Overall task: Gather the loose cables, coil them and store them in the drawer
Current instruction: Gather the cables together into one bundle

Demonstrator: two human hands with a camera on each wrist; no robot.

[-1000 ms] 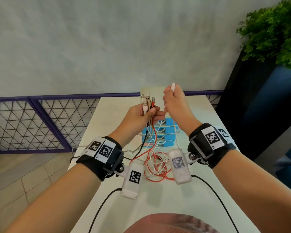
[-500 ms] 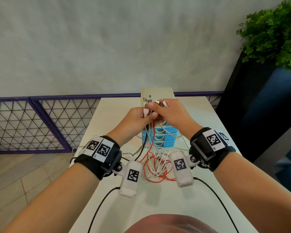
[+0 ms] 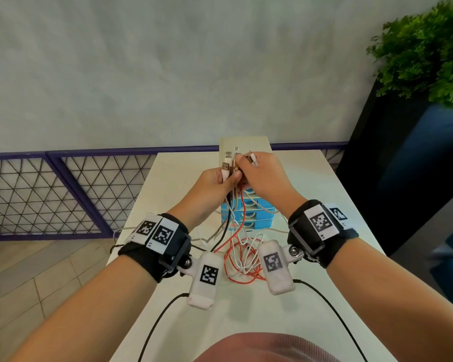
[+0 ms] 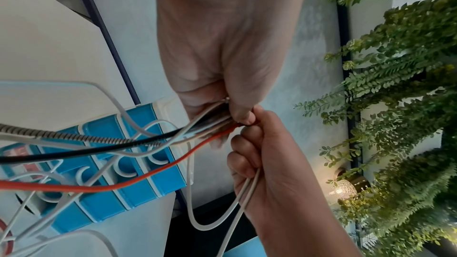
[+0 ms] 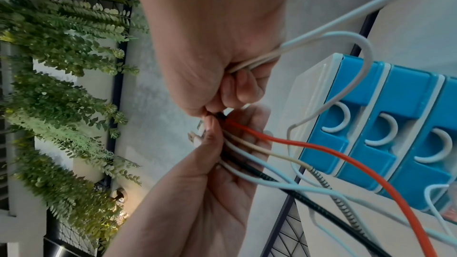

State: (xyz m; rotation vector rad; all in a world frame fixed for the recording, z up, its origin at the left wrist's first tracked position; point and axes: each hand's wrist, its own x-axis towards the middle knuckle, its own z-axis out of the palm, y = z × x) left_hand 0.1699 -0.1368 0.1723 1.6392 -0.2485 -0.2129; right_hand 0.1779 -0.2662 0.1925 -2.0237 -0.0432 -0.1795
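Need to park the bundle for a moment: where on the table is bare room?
Bare: the table left of the drawer unit, and the right strip between unit and edge. Crowded: the cables in front of the unit, trailing toward the left edge. Both hands' grip is on plug ends above the unit.

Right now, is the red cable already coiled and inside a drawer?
No; the red cable lies in loose loops on the table before the blue drawer unit.
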